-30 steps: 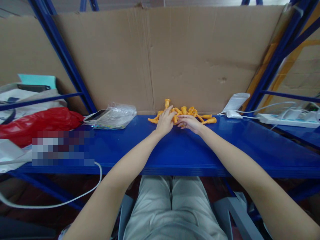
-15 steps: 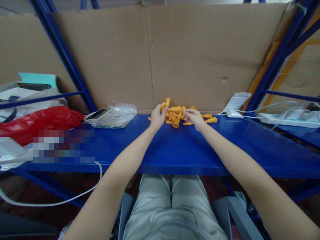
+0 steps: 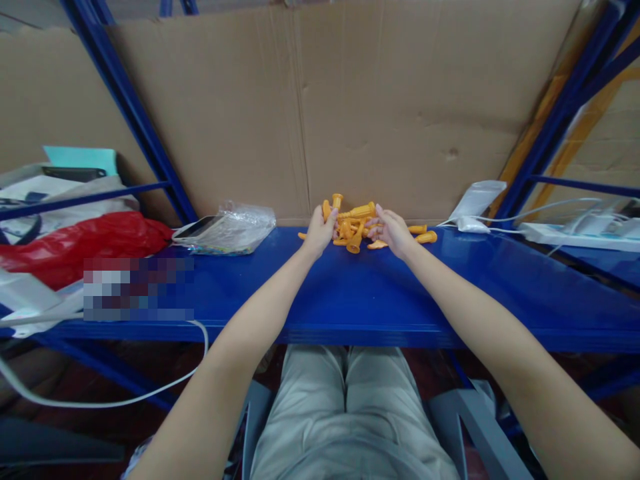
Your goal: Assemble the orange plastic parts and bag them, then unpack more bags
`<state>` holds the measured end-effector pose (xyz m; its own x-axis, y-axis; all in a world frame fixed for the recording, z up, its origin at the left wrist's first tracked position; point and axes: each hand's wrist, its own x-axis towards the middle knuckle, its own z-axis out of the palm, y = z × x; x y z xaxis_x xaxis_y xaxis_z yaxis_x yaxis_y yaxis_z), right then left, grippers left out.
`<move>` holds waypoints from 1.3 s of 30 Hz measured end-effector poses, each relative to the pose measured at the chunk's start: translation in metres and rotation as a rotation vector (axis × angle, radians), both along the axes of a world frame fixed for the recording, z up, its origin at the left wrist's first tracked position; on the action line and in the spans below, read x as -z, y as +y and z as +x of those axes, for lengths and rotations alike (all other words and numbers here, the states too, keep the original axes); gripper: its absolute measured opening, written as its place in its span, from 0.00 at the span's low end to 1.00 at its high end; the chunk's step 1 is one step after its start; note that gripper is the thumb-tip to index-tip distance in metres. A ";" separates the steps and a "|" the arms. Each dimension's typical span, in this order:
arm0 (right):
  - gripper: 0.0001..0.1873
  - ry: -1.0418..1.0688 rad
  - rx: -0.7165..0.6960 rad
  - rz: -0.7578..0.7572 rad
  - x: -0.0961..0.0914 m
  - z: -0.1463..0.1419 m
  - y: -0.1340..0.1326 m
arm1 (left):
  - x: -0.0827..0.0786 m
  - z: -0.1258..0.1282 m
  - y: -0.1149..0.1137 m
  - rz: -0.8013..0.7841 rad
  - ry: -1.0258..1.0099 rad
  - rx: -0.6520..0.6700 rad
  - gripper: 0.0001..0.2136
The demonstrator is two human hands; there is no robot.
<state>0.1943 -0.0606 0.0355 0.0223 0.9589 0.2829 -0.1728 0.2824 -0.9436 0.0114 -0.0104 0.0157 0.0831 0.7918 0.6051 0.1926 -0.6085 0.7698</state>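
Observation:
A heap of several small orange plastic parts (image 3: 356, 230) lies at the back of the blue shelf (image 3: 350, 293), against the cardboard wall. My left hand (image 3: 319, 233) is curled round the left side of the heap and grips some of the parts. My right hand (image 3: 393, 231) cups the right side, fingers bent round other parts. Between the two hands a bunch of parts is lifted a little off the shelf. A few loose orange parts (image 3: 425, 236) lie to the right of my right hand.
A clear plastic bag over a phone (image 3: 225, 229) lies left of the heap. Further left are a red bag (image 3: 75, 247) and a white cable (image 3: 115, 400). At the right sit a white pouch (image 3: 475, 200) and a power strip (image 3: 575, 235) with cables.
Both hands went from lying flat on the heap to closing round it from either side. They have gathered the parts and raised a bunch off the shelf.

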 end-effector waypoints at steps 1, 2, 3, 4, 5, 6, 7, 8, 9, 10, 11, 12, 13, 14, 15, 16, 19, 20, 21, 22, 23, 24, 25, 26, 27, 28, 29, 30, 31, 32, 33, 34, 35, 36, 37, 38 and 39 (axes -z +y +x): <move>0.19 0.016 -0.007 -0.006 0.000 0.001 0.001 | 0.002 -0.001 0.002 0.029 0.041 -0.006 0.20; 0.19 0.028 -0.014 -0.014 0.000 0.001 0.001 | 0.003 -0.002 0.004 0.074 0.092 -0.015 0.22; 0.19 0.035 -0.017 -0.023 0.000 0.002 0.002 | 0.003 -0.003 0.004 0.135 0.147 -0.024 0.24; 0.18 0.037 -0.017 -0.032 0.000 0.002 0.002 | 0.004 -0.004 0.005 0.205 0.203 -0.035 0.25; 0.18 0.035 -0.017 -0.039 0.000 0.003 0.003 | 0.004 -0.005 0.004 0.276 0.253 -0.046 0.26; 0.17 0.033 -0.014 -0.043 0.000 0.003 0.003 | 0.003 -0.006 0.003 0.339 0.294 -0.058 0.27; 0.17 0.032 -0.007 -0.044 0.000 0.003 0.003 | 0.002 -0.007 0.001 0.387 0.328 -0.068 0.27; 0.16 0.035 0.004 -0.041 -0.001 0.003 0.004 | 0.001 -0.007 0.000 0.421 0.355 -0.075 0.26; 0.16 0.040 0.015 -0.034 -0.001 0.002 0.004 | 0.001 -0.008 -0.001 0.442 0.380 -0.079 0.25; 0.16 0.044 0.027 -0.024 -0.002 0.003 0.005 | 0.000 -0.008 -0.003 0.452 0.405 -0.082 0.23; 0.16 0.045 0.038 -0.014 -0.003 0.003 0.005 | 0.000 -0.008 -0.003 0.453 0.431 -0.087 0.21; 0.16 0.042 0.045 -0.002 -0.004 0.003 0.005 | -0.001 -0.008 -0.004 0.449 0.456 -0.096 0.20; 0.16 0.038 0.049 0.009 -0.004 0.003 0.005 | -0.001 -0.007 -0.005 0.443 0.478 -0.110 0.18; 0.16 0.036 0.053 0.020 -0.005 0.004 0.005 | -0.001 -0.007 -0.005 0.440 0.497 -0.124 0.17; 0.16 0.036 0.060 0.030 -0.006 0.004 0.005 | -0.001 -0.007 -0.006 0.441 0.514 -0.136 0.17; 0.15 0.038 0.068 0.039 -0.007 0.005 0.004 | -0.002 -0.008 -0.006 0.450 0.528 -0.145 0.17; 0.15 0.029 0.090 0.059 -0.010 0.006 0.003 | -0.003 -0.008 -0.009 0.480 0.556 -0.167 0.17; 0.16 0.019 0.096 0.063 -0.010 0.005 0.003 | -0.004 -0.009 -0.011 0.481 0.558 -0.183 0.17; 0.16 0.009 0.100 0.066 -0.011 0.005 0.002 | -0.005 -0.009 -0.012 0.476 0.555 -0.203 0.17; 0.16 0.000 0.105 0.069 -0.011 0.005 0.002 | -0.006 -0.009 -0.014 0.467 0.549 -0.224 0.18; 0.16 -0.007 0.113 0.073 -0.011 0.005 0.002 | -0.007 -0.009 -0.016 0.453 0.543 -0.243 0.18; 0.17 -0.014 0.121 0.080 -0.010 0.004 0.002 | -0.008 -0.008 -0.018 0.437 0.536 -0.258 0.18; 0.17 -0.020 0.127 0.090 -0.010 0.004 0.002 | -0.009 -0.008 -0.019 0.421 0.531 -0.268 0.18; 0.18 -0.027 0.128 0.100 -0.010 0.004 0.002 | -0.010 -0.008 -0.021 0.404 0.528 -0.274 0.17; 0.19 -0.034 0.126 0.109 -0.009 0.004 0.002 | -0.011 -0.008 -0.022 0.391 0.525 -0.279 0.17; 0.20 -0.042 0.118 0.116 -0.009 0.005 0.002 | -0.012 -0.008 -0.023 0.382 0.522 -0.282 0.17; 0.21 -0.054 0.105 0.118 -0.008 0.005 0.001 | -0.012 -0.008 -0.024 0.378 0.518 -0.283 0.17; 0.21 -0.070 0.087 0.116 -0.008 0.006 0.000 | -0.012 -0.009 -0.024 0.380 0.514 -0.284 0.17; 0.22 -0.093 0.067 0.108 -0.007 0.006 -0.001 | -0.012 -0.009 -0.024 0.384 0.509 -0.284 0.17; 0.23 -0.118 0.048 0.099 -0.007 0.007 -0.001 | -0.012 -0.010 -0.024 0.390 0.505 -0.285 0.17; 0.24 -0.141 0.035 0.091 -0.007 0.007 -0.002 | -0.012 -0.011 -0.024 0.394 0.503 -0.286 0.17; 0.25 -0.160 0.027 0.086 -0.006 0.007 -0.002 | -0.012 -0.011 -0.024 0.395 0.503 -0.288 0.17; 0.26 -0.171 0.025 0.087 -0.006 0.008 -0.002 | -0.012 -0.012 -0.023 0.393 0.505 -0.291 0.17; 0.26 -0.175 0.026 0.091 -0.006 0.008 -0.002 | -0.012 -0.012 -0.023 0.390 0.510 -0.295 0.17; 0.26 -0.172 0.025 0.098 -0.006 0.008 -0.002 | -0.012 -0.012 -0.023 0.385 0.517 -0.298 0.17; 0.27 -0.170 0.017 0.105 -0.006 0.007 -0.002 | -0.012 -0.013 -0.023 0.381 0.525 -0.301 0.17; 0.27 -0.168 0.002 0.110 -0.006 0.007 -0.001 | -0.012 -0.013 -0.023 0.378 0.532 -0.303 0.16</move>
<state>0.2016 -0.0620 0.0413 -0.0321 0.9219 0.3860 -0.0143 0.3858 -0.9225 -0.0020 -0.0332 0.0273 0.2523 0.5714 0.7810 0.6859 -0.6749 0.2722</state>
